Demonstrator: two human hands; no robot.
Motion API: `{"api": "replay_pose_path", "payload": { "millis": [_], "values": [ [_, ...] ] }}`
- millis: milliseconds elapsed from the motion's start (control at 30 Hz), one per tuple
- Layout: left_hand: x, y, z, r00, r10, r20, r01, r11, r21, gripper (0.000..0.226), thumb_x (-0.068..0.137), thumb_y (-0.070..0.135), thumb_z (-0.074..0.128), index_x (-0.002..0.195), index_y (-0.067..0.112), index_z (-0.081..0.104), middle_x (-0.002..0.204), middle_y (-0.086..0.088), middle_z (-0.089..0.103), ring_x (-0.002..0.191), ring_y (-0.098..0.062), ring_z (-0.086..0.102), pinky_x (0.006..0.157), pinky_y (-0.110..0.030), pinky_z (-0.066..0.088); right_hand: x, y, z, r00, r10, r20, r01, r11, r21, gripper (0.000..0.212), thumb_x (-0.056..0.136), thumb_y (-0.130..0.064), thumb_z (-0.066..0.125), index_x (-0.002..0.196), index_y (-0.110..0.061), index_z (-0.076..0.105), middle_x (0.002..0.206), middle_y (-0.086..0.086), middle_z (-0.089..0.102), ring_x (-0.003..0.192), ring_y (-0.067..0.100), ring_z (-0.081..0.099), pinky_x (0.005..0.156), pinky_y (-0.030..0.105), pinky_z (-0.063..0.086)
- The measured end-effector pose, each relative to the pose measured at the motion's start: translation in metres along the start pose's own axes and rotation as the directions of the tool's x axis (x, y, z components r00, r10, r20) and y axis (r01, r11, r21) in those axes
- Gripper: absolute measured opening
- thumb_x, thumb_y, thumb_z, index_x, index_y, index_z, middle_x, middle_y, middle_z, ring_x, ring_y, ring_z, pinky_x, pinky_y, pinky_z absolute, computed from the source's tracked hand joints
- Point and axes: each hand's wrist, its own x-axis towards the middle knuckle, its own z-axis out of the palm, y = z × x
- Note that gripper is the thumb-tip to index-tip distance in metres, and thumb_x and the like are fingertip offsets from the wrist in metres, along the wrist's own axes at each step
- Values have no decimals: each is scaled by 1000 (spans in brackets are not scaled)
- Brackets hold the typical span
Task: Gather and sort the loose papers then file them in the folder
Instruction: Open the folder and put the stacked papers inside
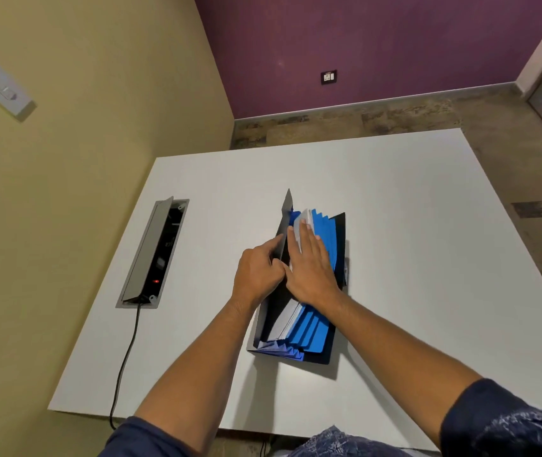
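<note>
A: What lies under the two hands?

B: An expanding folder (312, 328), black outside with blue dividers, lies open on the white table (395, 225). Its accordion pleats show at the end nearest the person, below both wrists.

A: How is the left hand (258, 275) placed?

B: It rests against the folder's raised grey flap (284, 225), forefinger stretched along the flap and the other fingers curled at its edge, holding it upright. The flap rises just beyond the fingertips of that hand.

A: And the right hand (309, 262)?

B: It lies flat, fingers straight and together, pressing on a white sheaf of papers (305, 219) that sits in a pocket just inside the flap. The papers show past its fingertips and again below its wrist, between the flap and the blue dividers. The two hands touch at the thumbs.

A: What else stands near them?

B: To the left of the left hand, well apart, a grey cable box (150, 255) is set into the table, lid tilted open, a small red light inside. A black cord (127, 351) runs from it toward the person, left of the left forearm, and over the table's near edge. Dark blue sleeves cover both upper arms.
</note>
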Motion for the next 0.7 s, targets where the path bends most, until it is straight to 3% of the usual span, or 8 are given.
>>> {"api": "replay_pose_path", "payload": {
  "millis": [67,200,333,433,500,533,600,700],
  "values": [
    [0,-3,0,999,-29,-37,28,999,-28,62,84,7,53,145,16,59,91,2,75,64,12,62,60,0,45,2,5,-2,1000,-4,-30,2,999,-51,79,108,-46,38,166,-14,-5,171,12,-18,159,26,-16,130,45,-7],
    [0,-13,-3,995,-80,-60,80,997,5,59,89,1,53,146,16,58,98,0,75,61,-1,63,58,1,46,1,16,-5,996,-32,78,37,997,-70,75,108,-44,42,166,-14,6,173,11,-14,160,27,-13,130,44,-8],
    [1,-21,-6,994,-99,-54,101,994,31,55,94,12,54,149,18,54,103,-3,75,66,-2,59,53,2,45,-7,23,-16,967,10,-254,-32,996,-82,62,106,-33,50,161,-13,31,171,11,20,160,26,13,130,46,10],
    [4,-21,-7,988,-146,-54,147,989,17,56,94,14,54,149,21,53,83,14,64,65,-4,60,48,1,42,-20,36,-18,916,205,-344,-221,975,-7,69,99,-32,62,159,-13,34,170,12,25,158,29,19,129,49,16],
    [5,-20,-4,986,-160,-54,160,987,0,56,94,13,55,149,20,53,90,13,67,66,-4,61,46,0,41,-29,43,-15,863,373,-340,-326,926,189,77,95,-36,69,159,-18,30,168,8,26,155,27,27,126,47,23],
    [4,-21,-1,986,-158,-48,158,987,-7,55,95,13,55,149,20,53,99,8,69,68,-3,62,46,-1,42,-34,47,-12,826,467,-317,-351,865,358,80,94,-36,72,159,-21,28,166,5,29,149,25,36,120,44,35],
    [3,-20,6,987,-160,-26,159,987,-6,52,98,16,55,149,21,52,112,3,69,74,0,62,46,-4,45,-42,54,-6,761,622,-182,-382,657,650,76,93,-36,75,155,-25,33,152,-1,43,122,16,60,88,26,56],
    [3,-13,15,989,-143,24,143,990,19,51,99,22,54,150,23,49,113,3,69,76,-1,64,52,-9,49,-53,72,6,776,631,1,-441,542,715,29,102,-34,64,126,-18,65,111,-4,72,79,-1,69,54,9,49]
  ]
}}
